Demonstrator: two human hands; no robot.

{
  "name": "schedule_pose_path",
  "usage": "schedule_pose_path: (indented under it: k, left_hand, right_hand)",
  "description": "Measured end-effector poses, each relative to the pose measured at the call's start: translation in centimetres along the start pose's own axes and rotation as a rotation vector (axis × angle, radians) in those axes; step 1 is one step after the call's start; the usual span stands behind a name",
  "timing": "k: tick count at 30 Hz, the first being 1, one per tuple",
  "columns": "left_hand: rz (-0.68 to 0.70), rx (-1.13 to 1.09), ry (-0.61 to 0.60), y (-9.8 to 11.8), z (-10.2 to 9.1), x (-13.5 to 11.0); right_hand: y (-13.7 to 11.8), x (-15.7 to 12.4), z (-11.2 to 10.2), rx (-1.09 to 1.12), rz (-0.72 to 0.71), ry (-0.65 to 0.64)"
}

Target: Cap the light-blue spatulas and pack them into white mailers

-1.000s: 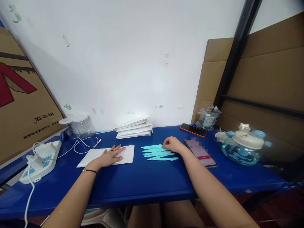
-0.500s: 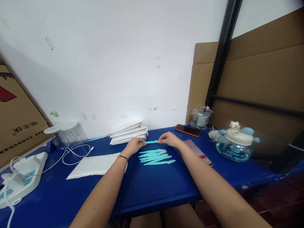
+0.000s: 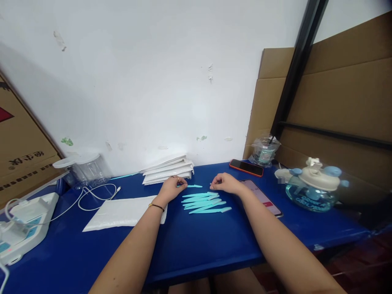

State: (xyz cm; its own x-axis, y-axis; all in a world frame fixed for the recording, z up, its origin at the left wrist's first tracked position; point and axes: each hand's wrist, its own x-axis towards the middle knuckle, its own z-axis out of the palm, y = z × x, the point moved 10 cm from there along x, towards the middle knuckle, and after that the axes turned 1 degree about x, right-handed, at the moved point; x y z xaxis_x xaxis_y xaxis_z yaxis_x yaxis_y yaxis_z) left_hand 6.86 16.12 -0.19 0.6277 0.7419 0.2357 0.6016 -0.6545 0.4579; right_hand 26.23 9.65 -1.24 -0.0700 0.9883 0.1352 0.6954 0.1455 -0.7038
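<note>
My left hand point(image 3: 173, 187) pinches the left end of one thin turquoise strip point(image 3: 193, 186) just above the blue table point(image 3: 190, 241). My right hand point(image 3: 225, 183) hovers a little to the right of that strip's free end, fingers curled, nothing visible in them. Below and between both hands lies a small pile of several more turquoise strips point(image 3: 206, 203). A flat white padded bag point(image 3: 121, 213) lies on the table by my left forearm.
A stack of white bags point(image 3: 168, 169) sits against the wall. Two phones point(image 3: 246, 167) point(image 3: 263, 199) lie at the right, beside a clear water jug point(image 3: 309, 191). At left are clear jars point(image 3: 88, 169), a white cable point(image 3: 92, 196) and a white device point(image 3: 21, 226). Cardboard stands on both sides.
My left hand left the white bag and took one end of a strip that my right hand had lifted from the pile. My right hand has since let go of its end.
</note>
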Motion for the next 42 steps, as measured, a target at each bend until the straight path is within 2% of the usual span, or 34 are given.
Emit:
schedule_pose_path:
  k: [4,8,12,16,18,20,24,26,29,32,35,40,42]
  left_hand:
    - [0.078,-0.067,-0.156,2.3,2.2,-0.5]
    - [0.033,0.001,-0.222,2.3,3.2,-0.4]
    - [0.004,0.117,-0.132,1.5,1.3,0.0]
    - [-0.073,0.216,-0.026,-0.6,-1.1,-0.1]
    - [-0.093,0.199,0.012,-1.2,-1.6,-0.2]
    - [-0.080,0.150,0.029,-0.9,-1.6,-0.3]
    - [0.001,0.008,-0.082,1.2,0.3,-0.6]
    - [0.038,-0.020,-0.134,2.3,1.3,-0.8]
    - [0.073,-0.012,-0.196,3.1,2.8,-0.8]
    - [0.037,0.006,-0.237,2.8,3.7,-0.6]
    - [-0.004,0.072,-0.189,1.9,2.7,-0.2]
    - [-0.095,0.169,-0.105,-0.7,0.0,-0.3]
    - [-0.107,0.176,-0.060,-1.2,-0.8,-0.4]
  right_hand:
    - [-1.2,-0.3,2.2,-0.042,0.006,-0.136]
    - [-1.5,0.0,2.1,-0.014,0.003,-0.102]
    - [-0.4,0.4,0.7,-0.019,0.030,0.006]
    - [1.2,0.3,-0.8,-0.104,0.100,0.082]
    - [1.1,0.1,-1.6,-0.141,0.085,0.135]
    - [0.2,-0.1,-1.6,-0.131,0.028,0.127]
    - [-0.8,-0.4,0.9,-0.093,0.007,-0.070]
    - [-0.8,-0.5,1.8,-0.092,0.028,-0.123]
    - [-1.0,-0.3,2.4,-0.087,0.015,-0.128]
    - [-1.4,-0.1,2.3,-0.124,-0.038,-0.092]
    - [-1.3,0.2,1.5,-0.183,-0.063,-0.041]
    - [0.6,0.1,-1.2,-0.213,0.023,0.091]
    - [0.6,-0.1,-1.8,-0.192,0.018,0.112]
